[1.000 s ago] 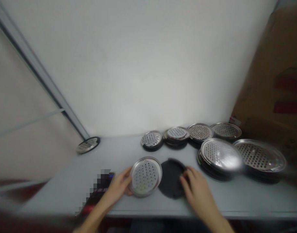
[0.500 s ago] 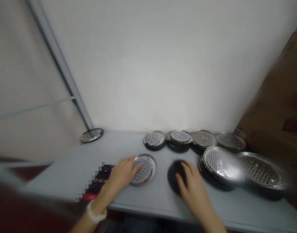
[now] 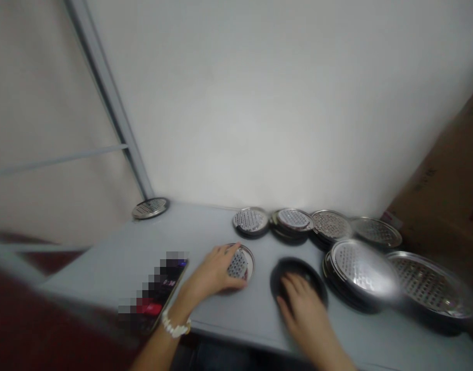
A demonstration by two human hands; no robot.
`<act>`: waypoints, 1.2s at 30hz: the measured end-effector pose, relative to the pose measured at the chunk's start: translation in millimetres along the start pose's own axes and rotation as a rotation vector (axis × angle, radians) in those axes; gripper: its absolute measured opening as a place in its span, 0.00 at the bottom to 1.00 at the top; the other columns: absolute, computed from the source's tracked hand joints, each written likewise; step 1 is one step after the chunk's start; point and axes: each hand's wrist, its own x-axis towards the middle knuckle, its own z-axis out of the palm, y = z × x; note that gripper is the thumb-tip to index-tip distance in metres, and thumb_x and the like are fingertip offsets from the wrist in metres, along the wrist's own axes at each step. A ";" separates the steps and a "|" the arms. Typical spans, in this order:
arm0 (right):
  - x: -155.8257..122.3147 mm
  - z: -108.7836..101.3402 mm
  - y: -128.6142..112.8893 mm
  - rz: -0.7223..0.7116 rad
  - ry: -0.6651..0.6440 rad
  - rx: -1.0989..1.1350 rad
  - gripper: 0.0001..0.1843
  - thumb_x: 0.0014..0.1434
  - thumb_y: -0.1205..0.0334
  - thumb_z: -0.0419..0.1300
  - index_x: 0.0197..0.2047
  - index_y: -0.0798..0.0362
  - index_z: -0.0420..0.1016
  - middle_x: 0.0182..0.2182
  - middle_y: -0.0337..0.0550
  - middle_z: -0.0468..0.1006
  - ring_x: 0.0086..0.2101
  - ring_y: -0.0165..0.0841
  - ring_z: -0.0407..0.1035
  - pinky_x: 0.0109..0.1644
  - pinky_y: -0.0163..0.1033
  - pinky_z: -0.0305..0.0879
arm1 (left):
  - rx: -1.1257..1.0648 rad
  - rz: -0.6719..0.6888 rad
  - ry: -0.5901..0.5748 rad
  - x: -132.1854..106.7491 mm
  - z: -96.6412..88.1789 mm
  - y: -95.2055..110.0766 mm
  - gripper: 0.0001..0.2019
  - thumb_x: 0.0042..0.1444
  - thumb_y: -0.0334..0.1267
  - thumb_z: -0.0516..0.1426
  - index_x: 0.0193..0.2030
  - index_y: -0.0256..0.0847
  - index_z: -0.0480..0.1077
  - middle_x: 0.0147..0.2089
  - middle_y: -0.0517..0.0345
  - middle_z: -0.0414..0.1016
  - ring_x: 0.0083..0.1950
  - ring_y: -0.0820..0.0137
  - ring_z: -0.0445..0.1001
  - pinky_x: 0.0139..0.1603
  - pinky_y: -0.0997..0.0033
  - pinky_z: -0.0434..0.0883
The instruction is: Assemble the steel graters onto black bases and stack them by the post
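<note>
Grater point(image 3: 239, 265) near table's front edge point(image 3: 236, 333) is clasped by left hand point(image 3: 213, 270), seemingly being positioned; black dish point(image 3: 295, 265) under right hand point(image 3: 303, 304), grip unclear, should be steadied.

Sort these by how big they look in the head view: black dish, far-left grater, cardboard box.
1. Cardboard box
2. Black dish, partly behind the right hand
3. Far-left grater, though distance may shrink it

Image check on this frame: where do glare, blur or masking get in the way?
Head view: pale glare washes over part of the shiny disc on the front stack; head view: the far-right perforated disc and cardboard box look smeared; head view: blocky mosaic covers part of the phone; head view: the left hand and right hand are soft-edged but readable.
</note>
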 end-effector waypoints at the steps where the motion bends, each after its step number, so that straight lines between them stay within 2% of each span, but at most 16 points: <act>1: 1.3 -3.0 -1.8 -0.011 -0.003 0.023 0.21 0.66 0.60 0.55 0.60 0.51 0.73 0.57 0.53 0.77 0.57 0.51 0.70 0.60 0.57 0.67 | 0.015 -0.002 0.005 -0.4 -2.5 1.7 0.51 0.43 0.55 0.69 0.73 0.45 0.57 0.70 0.42 0.64 0.68 0.43 0.62 0.68 0.51 0.57; 4: 5.2 -15.3 -0.1 -0.017 0.021 0.082 0.20 0.68 0.59 0.54 0.60 0.50 0.71 0.57 0.51 0.77 0.56 0.47 0.71 0.61 0.54 0.67 | 0.082 0.015 0.053 -2.3 -9.1 8.8 0.50 0.47 0.55 0.67 0.74 0.42 0.54 0.70 0.41 0.64 0.69 0.45 0.60 0.69 0.50 0.58; 8: 6.9 -29.3 21.8 0.095 0.121 0.008 0.17 0.68 0.57 0.53 0.56 0.53 0.72 0.53 0.54 0.78 0.54 0.48 0.71 0.58 0.57 0.68 | 0.242 0.039 0.161 -6.4 -14.6 13.3 0.46 0.53 0.53 0.65 0.74 0.41 0.53 0.70 0.39 0.62 0.70 0.45 0.59 0.68 0.47 0.59; 11: 3.3 -28.9 44.1 0.135 0.112 -0.061 0.18 0.67 0.57 0.53 0.56 0.54 0.72 0.52 0.56 0.77 0.54 0.51 0.70 0.57 0.58 0.69 | 0.372 -0.023 0.153 -7.8 -17.6 8.2 0.45 0.53 0.52 0.65 0.74 0.38 0.54 0.69 0.35 0.64 0.69 0.43 0.60 0.67 0.46 0.60; 14: 1.2 -23.4 55.1 0.092 0.103 -0.058 0.17 0.66 0.60 0.53 0.56 0.53 0.72 0.54 0.56 0.75 0.55 0.50 0.69 0.58 0.57 0.69 | 0.433 -0.084 0.124 -5.9 -18.4 -0.4 0.44 0.55 0.52 0.64 0.74 0.38 0.54 0.69 0.36 0.64 0.68 0.42 0.60 0.67 0.46 0.59; 16: 3.0 -21.3 49.2 0.081 0.130 -0.046 0.17 0.67 0.62 0.52 0.57 0.52 0.71 0.55 0.56 0.74 0.56 0.51 0.68 0.60 0.59 0.68 | 0.424 -0.119 0.074 -3.4 -17.3 -4.7 0.45 0.56 0.52 0.62 0.75 0.39 0.52 0.69 0.36 0.64 0.67 0.43 0.62 0.66 0.46 0.60; 19: 6.8 -21.1 20.2 0.067 0.147 0.005 0.17 0.68 0.61 0.53 0.58 0.52 0.69 0.55 0.56 0.74 0.58 0.51 0.67 0.62 0.61 0.66 | 0.367 -0.138 -0.055 -0.3 -13.9 -5.3 0.44 0.57 0.55 0.60 0.75 0.39 0.52 0.68 0.36 0.65 0.66 0.43 0.65 0.64 0.47 0.62; 21: 6.7 -19.1 -5.0 0.009 0.097 0.084 0.18 0.68 0.63 0.53 0.60 0.51 0.68 0.57 0.54 0.73 0.58 0.48 0.68 0.62 0.58 0.67 | 0.330 -0.120 -0.104 0.3 -11.8 -1.7 0.44 0.57 0.55 0.60 0.75 0.38 0.53 0.69 0.36 0.65 0.66 0.44 0.65 0.64 0.48 0.62; 23: 4.1 -13.1 -26.8 -0.072 0.018 0.161 0.25 0.67 0.64 0.54 0.67 0.49 0.61 0.61 0.53 0.70 0.60 0.46 0.66 0.63 0.54 0.69 | 0.289 -0.083 -0.127 -0.7 -10.6 3.7 0.45 0.55 0.56 0.60 0.75 0.38 0.54 0.69 0.37 0.64 0.67 0.44 0.64 0.66 0.49 0.62; 25: 0.4 -4.0 -40.2 -0.140 -0.041 0.200 0.30 0.66 0.66 0.56 0.70 0.47 0.57 0.64 0.53 0.67 0.61 0.46 0.66 0.62 0.53 0.70 | 0.224 -0.019 -0.168 -2.5 -10.9 8.9 0.45 0.54 0.58 0.61 0.75 0.39 0.53 0.70 0.39 0.64 0.68 0.46 0.63 0.67 0.50 0.60; 27: -2.6 4.9 -44.5 -0.179 -0.056 0.211 0.29 0.64 0.69 0.57 0.67 0.46 0.61 0.64 0.52 0.68 0.60 0.46 0.67 0.61 0.53 0.71 | 0.160 0.047 -0.203 -4.1 -12.4 11.6 0.45 0.55 0.59 0.60 0.75 0.41 0.53 0.71 0.42 0.63 0.69 0.49 0.62 0.69 0.53 0.58; 30: -3.0 9.5 -39.3 -0.189 -0.044 0.236 0.20 0.63 0.72 0.58 0.57 0.48 0.69 0.59 0.51 0.73 0.56 0.44 0.71 0.60 0.51 0.73 | 0.135 0.065 -0.159 -4.2 -15.4 7.5 0.44 0.56 0.60 0.59 0.74 0.42 0.54 0.72 0.44 0.62 0.70 0.51 0.61 0.70 0.55 0.58; 34: 2.6 -3.0 -29.8 -0.197 -0.016 0.281 0.14 0.64 0.70 0.60 0.51 0.48 0.72 0.54 0.49 0.77 0.53 0.42 0.74 0.58 0.49 0.74 | 0.277 -0.104 0.009 -0.6 -15.0 -7.7 0.43 0.57 0.62 0.58 0.73 0.41 0.56 0.69 0.39 0.65 0.68 0.44 0.63 0.67 0.47 0.59; 36: 5.8 -12.4 -27.7 -0.197 0.015 0.293 0.12 0.66 0.68 0.59 0.51 0.47 0.72 0.53 0.48 0.78 0.52 0.42 0.74 0.58 0.48 0.74 | 0.346 -0.171 0.034 1.7 -12.0 -14.8 0.43 0.58 0.62 0.57 0.73 0.38 0.56 0.68 0.35 0.66 0.67 0.41 0.63 0.65 0.44 0.60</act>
